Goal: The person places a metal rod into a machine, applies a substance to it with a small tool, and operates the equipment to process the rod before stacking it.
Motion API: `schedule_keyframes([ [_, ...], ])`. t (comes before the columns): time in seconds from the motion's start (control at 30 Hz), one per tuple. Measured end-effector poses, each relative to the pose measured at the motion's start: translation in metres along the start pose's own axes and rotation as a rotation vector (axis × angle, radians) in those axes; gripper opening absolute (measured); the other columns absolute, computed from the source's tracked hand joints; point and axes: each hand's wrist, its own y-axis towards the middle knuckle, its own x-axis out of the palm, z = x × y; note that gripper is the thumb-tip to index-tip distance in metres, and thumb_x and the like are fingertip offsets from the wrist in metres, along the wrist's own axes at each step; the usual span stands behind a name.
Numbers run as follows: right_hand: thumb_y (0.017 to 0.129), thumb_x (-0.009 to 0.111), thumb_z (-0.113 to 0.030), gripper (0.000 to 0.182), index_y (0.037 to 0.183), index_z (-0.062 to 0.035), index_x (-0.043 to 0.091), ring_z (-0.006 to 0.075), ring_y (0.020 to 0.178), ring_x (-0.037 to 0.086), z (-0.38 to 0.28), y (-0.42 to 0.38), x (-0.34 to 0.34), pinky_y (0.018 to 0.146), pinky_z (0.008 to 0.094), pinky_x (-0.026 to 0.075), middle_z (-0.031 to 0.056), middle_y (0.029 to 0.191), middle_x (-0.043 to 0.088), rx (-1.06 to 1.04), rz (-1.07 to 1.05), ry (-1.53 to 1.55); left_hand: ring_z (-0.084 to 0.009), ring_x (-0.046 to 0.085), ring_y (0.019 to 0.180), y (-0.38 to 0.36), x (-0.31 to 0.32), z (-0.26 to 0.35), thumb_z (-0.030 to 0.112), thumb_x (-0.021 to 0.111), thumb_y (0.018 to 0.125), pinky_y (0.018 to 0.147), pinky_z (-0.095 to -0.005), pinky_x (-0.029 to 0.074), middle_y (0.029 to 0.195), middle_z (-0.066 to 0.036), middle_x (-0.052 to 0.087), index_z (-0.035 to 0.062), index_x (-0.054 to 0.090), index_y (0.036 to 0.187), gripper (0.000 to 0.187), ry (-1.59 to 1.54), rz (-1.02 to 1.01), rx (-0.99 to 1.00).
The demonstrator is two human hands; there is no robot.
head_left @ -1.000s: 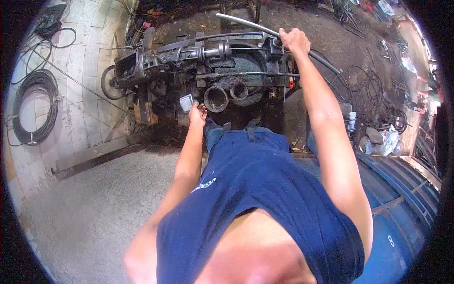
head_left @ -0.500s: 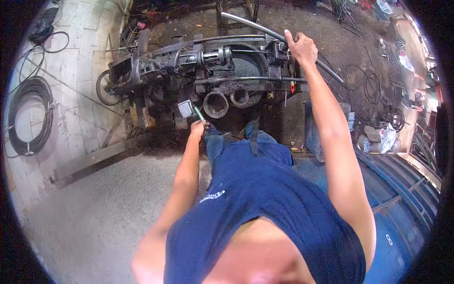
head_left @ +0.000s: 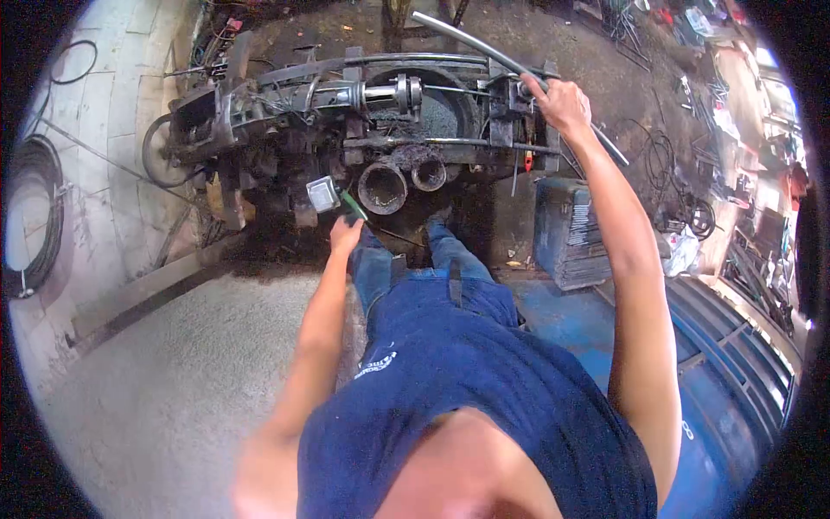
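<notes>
My right hand [head_left: 564,105] is closed round a long grey metal bar [head_left: 471,41], which slants across the right end of a dark, greasy machine [head_left: 328,99]. Lower down, my left hand [head_left: 346,235] grips the near end of a short green handle [head_left: 353,206]; its fingers are partly hidden. Just beyond that hand is a small pale grey box [head_left: 322,195]. Two round open tubes [head_left: 382,189] face me on the machine's near side. A shiny cylinder rod [head_left: 445,89] runs towards the block under my right hand.
A stack of flat dark plates [head_left: 566,246] stands right of my legs. Coiled black cable [head_left: 39,216] hangs by the pale wall at left. Blue metal panels [head_left: 718,389] lie at lower right. Loose cables [head_left: 661,160] and scrap lie on the dark floor.
My view has shifted slightly, so the machine sits a little further left. Both hands keep their holds on the bar and the green handle.
</notes>
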Motion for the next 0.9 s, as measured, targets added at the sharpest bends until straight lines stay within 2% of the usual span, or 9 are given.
schedule_keyframes([
  [0.23, 0.086, 0.038, -0.076, 0.086, 0.077, 0.0028, 0.070, 0.0431, 0.082, 0.067, 0.021, -0.001, -0.013, 0.074, 0.0504, 0.053, 0.0292, 0.081, 0.067, 0.003, -0.045, -0.021, -0.0359, 0.063, 0.103, -0.064, -0.060, -0.022, 0.024, 0.066, 0.087, 0.090, -0.0403, 0.049, 0.110, -0.025, 0.064, -0.0059, 0.055, 0.126, 0.050, -0.120, 0.267, 0.103],
  [0.4, 0.090, 0.050, -0.062, 0.065, 0.083, 0.0006, 0.068, 0.0391, 0.081, 0.067, 0.061, -0.022, -0.023, 0.074, 0.0472, 0.051, 0.0244, 0.081, 0.067, 0.021, 0.107, 0.201, -0.0351, 0.064, 0.100, -0.086, -0.068, 0.070, 0.019, 0.065, 0.089, 0.089, -0.0399, 0.049, 0.107, -0.023, 0.065, -0.0053, 0.058, 0.121, 0.041, -0.086, 0.394, 0.449],
  [0.47, 0.091, 0.061, -0.043, 0.043, 0.085, -0.0002, 0.066, 0.0370, 0.076, 0.064, 0.061, -0.052, -0.027, 0.072, 0.0437, 0.050, 0.0206, 0.078, 0.066, -0.112, 0.578, 0.441, -0.0334, 0.064, 0.101, -0.081, -0.064, 0.128, 0.017, 0.065, 0.089, 0.090, -0.0381, 0.048, 0.106, -0.022, 0.066, -0.0042, 0.060, 0.118, 0.036, -0.076, 0.446, 0.599],
  [0.5, 0.090, 0.065, -0.029, 0.030, 0.083, 0.0000, 0.065, 0.0294, 0.067, 0.063, 0.060, -0.072, -0.025, 0.065, 0.0392, 0.050, 0.0149, 0.071, 0.064, -0.020, 0.546, 0.581, -0.0331, 0.063, 0.105, -0.083, -0.073, 0.169, 0.017, 0.065, 0.089, 0.093, -0.0382, 0.047, 0.110, -0.021, 0.065, -0.0029, 0.060, 0.119, 0.036, -0.017, 0.435, 0.708],
  [0.57, 0.092, 0.063, -0.029, 0.030, 0.078, -0.0024, 0.066, 0.0115, 0.063, 0.059, 0.067, -0.111, -0.004, 0.056, 0.0309, 0.047, 0.0049, 0.067, 0.061, 0.309, 0.170, 1.181, -0.0348, 0.059, 0.111, -0.083, -0.082, 0.240, 0.020, 0.065, 0.089, 0.097, -0.0408, 0.045, 0.118, -0.020, 0.063, -0.0013, 0.060, 0.121, 0.038, 0.036, 0.492, 0.891],
  [0.67, 0.087, 0.066, -0.042, 0.038, 0.094, -0.0045, 0.065, 0.0159, 0.068, 0.062, 0.085, -0.148, 0.017, 0.062, 0.0305, 0.049, 0.0047, 0.078, 0.064, 0.773, -0.145, 1.725, -0.0337, 0.058, 0.109, -0.066, -0.096, 0.340, 0.020, 0.065, 0.089, 0.097, -0.0409, 0.045, 0.114, -0.019, 0.063, 0.0022, 0.063, 0.118, 0.034, 0.032, 0.510, 1.195],
  [0.73, 0.084, 0.067, -0.047, 0.048, 0.106, -0.0054, 0.058, 0.0210, 0.084, 0.063, 0.097, -0.146, 0.009, 0.074, 0.0343, 0.050, 0.0079, 0.092, 0.063, 0.880, 0.030, 1.968, -0.0352, 0.056, 0.111, -0.053, -0.109, 0.404, 0.019, 0.066, 0.088, 0.097, -0.0407, 0.045, 0.116, -0.018, 0.062, 0.0027, 0.060, 0.121, 0.038, 0.136, 0.488, 1.374],
  [0.87, 0.089, 0.061, -0.045, 0.039, 0.095, -0.0064, 0.056, 0.0279, 0.085, 0.061, 0.123, -0.101, -0.011, 0.078, 0.0486, 0.051, 0.0126, 0.085, 0.059, 0.866, 0.431, 2.618, -0.0354, 0.050, 0.121, -0.002, -0.105, 0.477, 0.045, 0.063, 0.088, 0.103, -0.0442, 0.039, 0.126, -0.019, 0.056, 0.0052, 0.056, 0.128, 0.058, 0.466, 0.517, 1.502],
  [0.9, 0.092, 0.054, -0.044, 0.037, 0.085, -0.0078, 0.053, 0.0252, 0.076, 0.058, 0.138, -0.081, 0.000, 0.073, 0.0459, 0.050, 0.0108, 0.076, 0.056, 0.866, 0.606, 2.751, -0.0353, 0.053, 0.118, 0.006, -0.104, 0.485, 0.052, 0.058, 0.089, 0.100, -0.0444, 0.042, 0.121, -0.020, 0.059, 0.0060, 0.057, 0.126, 0.059, 0.678, 0.357, 1.421],
])
